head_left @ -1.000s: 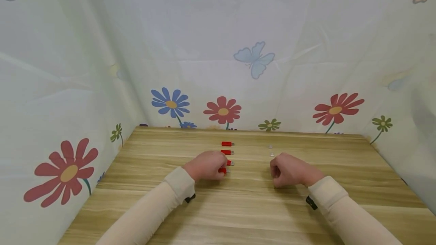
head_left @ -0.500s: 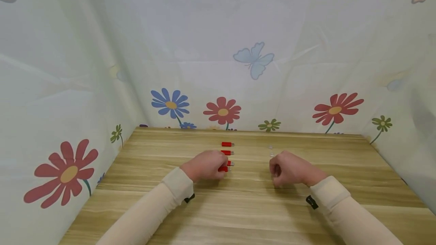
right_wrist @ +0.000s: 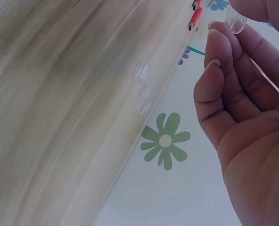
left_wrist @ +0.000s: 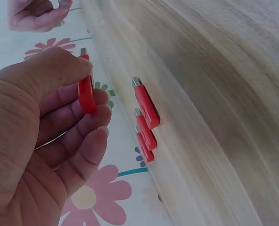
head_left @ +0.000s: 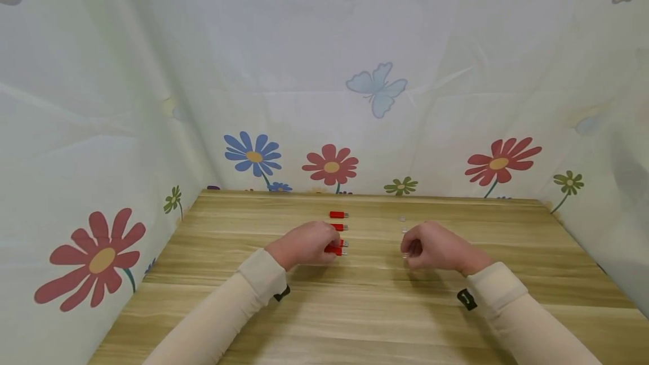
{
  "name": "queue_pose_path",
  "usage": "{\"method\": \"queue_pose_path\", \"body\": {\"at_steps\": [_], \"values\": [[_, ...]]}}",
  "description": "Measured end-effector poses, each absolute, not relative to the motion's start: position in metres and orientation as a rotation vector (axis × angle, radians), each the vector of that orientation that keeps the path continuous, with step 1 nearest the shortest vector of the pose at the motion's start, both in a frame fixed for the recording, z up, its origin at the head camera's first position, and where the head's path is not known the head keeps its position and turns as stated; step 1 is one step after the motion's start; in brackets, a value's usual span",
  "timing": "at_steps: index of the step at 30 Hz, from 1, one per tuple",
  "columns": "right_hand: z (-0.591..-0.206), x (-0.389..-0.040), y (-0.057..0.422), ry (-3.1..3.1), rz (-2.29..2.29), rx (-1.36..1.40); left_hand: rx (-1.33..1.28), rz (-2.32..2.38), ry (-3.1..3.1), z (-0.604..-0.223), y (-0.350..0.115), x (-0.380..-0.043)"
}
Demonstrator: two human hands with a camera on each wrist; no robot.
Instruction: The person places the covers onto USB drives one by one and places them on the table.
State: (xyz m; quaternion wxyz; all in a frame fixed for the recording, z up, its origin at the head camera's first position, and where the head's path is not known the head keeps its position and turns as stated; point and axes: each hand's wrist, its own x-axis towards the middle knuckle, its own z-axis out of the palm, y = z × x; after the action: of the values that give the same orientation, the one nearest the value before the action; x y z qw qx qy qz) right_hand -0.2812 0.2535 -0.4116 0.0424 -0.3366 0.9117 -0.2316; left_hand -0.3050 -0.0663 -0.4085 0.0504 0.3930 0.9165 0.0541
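Observation:
My left hand [head_left: 308,244] pinches a red USB stick [left_wrist: 86,94] between thumb and fingers, its metal plug pointing past the fingertips. In the left wrist view the stick is raised off the wood. Three more red USB sticks [left_wrist: 148,107] lie in a row on the table beside it. My right hand [head_left: 440,245] pinches a small clear plastic cap [right_wrist: 235,20] between thumb and fingers, partly covered by the thumb. Three similar clear caps [right_wrist: 141,72] lie on the table near that hand. The two hands are apart, with bare wood between them.
The wooden table [head_left: 375,308] spreads beneath both hands. A pale curtain [head_left: 304,72] printed with flowers and butterflies stands behind the table's far edge and along both sides. Black wrist straps [head_left: 466,299] show below the cuffs.
The red USB stick in the left hand has come up and slightly right, away from the viewer. My right hand has risen a little off the table, and a clear cap now shows at its fingertips.

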Motion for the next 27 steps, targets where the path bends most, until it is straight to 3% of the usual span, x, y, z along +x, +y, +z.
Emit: {"method": "queue_pose_path", "body": {"at_steps": [27], "values": [[-0.415,-0.281,0.240,2.789,-0.939,-1.101,1.259,0.210,2.818,-0.403,-0.069,-0.301]]}}
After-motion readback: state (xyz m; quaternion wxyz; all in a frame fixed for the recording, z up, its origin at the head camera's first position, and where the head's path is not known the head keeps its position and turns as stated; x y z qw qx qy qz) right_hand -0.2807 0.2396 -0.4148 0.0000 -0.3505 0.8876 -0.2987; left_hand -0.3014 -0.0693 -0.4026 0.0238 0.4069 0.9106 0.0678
